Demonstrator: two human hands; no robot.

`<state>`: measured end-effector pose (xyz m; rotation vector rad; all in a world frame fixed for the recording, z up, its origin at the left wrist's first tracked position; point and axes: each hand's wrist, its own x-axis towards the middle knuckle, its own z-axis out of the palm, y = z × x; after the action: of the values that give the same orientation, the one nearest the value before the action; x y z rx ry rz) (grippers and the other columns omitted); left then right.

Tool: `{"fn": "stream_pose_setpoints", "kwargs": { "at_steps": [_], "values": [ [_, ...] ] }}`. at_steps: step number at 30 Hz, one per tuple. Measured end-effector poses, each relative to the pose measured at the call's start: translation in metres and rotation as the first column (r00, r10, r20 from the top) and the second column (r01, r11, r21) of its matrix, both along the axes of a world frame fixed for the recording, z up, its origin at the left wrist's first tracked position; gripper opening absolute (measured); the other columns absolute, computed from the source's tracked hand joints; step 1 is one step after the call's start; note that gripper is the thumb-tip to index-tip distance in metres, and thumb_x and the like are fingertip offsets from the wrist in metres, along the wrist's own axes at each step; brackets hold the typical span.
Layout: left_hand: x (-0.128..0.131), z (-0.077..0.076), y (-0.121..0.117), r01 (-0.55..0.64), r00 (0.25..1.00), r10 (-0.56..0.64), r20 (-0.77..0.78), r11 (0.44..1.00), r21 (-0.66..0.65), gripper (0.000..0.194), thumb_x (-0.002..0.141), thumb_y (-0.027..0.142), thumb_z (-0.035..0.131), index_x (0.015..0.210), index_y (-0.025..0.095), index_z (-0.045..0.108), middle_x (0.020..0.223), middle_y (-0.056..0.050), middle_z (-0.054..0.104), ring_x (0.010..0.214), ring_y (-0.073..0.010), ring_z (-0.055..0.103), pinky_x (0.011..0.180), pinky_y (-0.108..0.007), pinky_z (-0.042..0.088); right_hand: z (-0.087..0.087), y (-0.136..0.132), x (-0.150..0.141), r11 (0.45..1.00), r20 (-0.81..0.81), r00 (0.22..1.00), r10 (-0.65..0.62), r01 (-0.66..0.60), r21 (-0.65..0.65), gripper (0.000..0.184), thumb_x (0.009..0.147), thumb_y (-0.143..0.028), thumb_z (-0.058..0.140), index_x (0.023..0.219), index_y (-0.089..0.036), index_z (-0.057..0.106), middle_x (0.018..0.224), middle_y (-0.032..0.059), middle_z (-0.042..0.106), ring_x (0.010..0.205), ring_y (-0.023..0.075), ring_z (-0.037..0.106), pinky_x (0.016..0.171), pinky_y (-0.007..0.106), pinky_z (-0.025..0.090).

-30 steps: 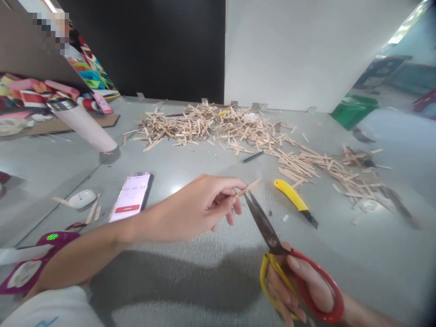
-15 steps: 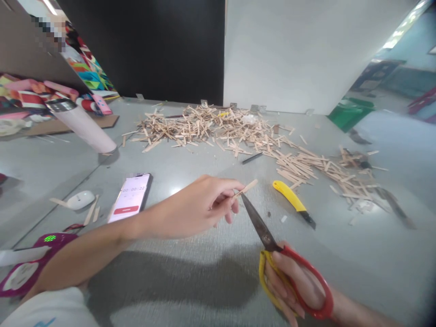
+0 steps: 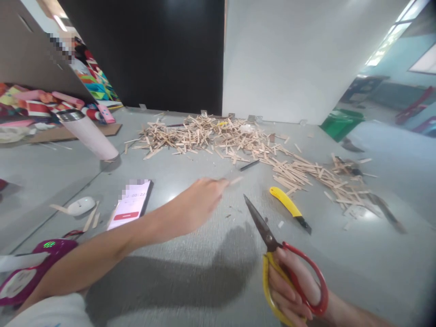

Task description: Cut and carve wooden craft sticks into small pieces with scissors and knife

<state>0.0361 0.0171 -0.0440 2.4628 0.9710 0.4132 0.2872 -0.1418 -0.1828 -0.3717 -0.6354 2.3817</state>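
Because the scissors [image 3: 266, 232] look to be steel with smooth handles, I'd guess them rigid and the weightiest thing in hand, best held by the loops. That is where the right hand [image 3: 289, 281] has them, its grip curled through red and yellow, the blades pointing away and apparently together.

Farther out, the left hand [image 3: 200, 200] is blurred, but its grip looks pinched on a thin wooden stick [image 3: 235, 180] that juts from the fingertips, apart from the scissor tips. It should be feather-light, stiff, easily snapped, and best taken by its flat faces near one end.

Off to the right, a yellow cutter [image 3: 285, 202] lies on the grey surface [image 3: 357, 268]. Well beyond both hands sprawls a tangled heap of sticks [image 3: 197, 136].
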Motion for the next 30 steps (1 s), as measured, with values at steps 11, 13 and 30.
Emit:
{"fn": "stream_pose_setpoints", "kwargs": {
  "at_steps": [11,13,30],
  "values": [
    [0.007,0.024,0.002,-0.018,0.964,0.117,0.238,0.925,-0.38,0.033,0.11,0.034,0.047,0.115,0.018,0.075,0.07,0.005,0.045,0.061,-0.0133,0.045,0.056,-0.026,0.036,0.023,0.005,-0.006,0.924,0.16,0.917,-0.365,0.334,0.189,0.074,0.102,-0.079,0.054,0.074,-0.013,0.068,0.063,0.0022,0.061,0.042,0.011,0.056,0.058,0.03,0.064],
    [0.008,0.023,-0.002,-0.013,0.955,0.12,0.272,0.931,-0.364,0.032,0.109,0.035,0.049,0.116,0.019,0.076,0.072,0.004,0.048,0.065,-0.0136,0.048,0.059,-0.027,0.038,0.025,0.002,-0.007,0.931,0.204,0.92,-0.336,0.292,0.218,0.074,0.1,-0.081,0.055,0.074,-0.013,0.068,0.064,0.0035,0.061,0.045,0.013,0.059,0.057,0.03,0.06],
    [0.014,0.01,-0.029,0.209,0.892,0.118,0.436,0.747,-0.631,0.008,0.116,0.031,0.045,0.12,0.025,0.042,0.106,-0.005,0.075,0.091,-0.0203,0.079,0.075,-0.034,0.067,0.039,-0.012,-0.002,0.895,0.371,0.863,-0.342,0.178,0.409,0.074,0.104,-0.081,0.05,0.083,-0.012,0.071,0.067,0.007,0.066,0.048,0.0111,0.055,0.048,0.021,0.045]
  ]
}}
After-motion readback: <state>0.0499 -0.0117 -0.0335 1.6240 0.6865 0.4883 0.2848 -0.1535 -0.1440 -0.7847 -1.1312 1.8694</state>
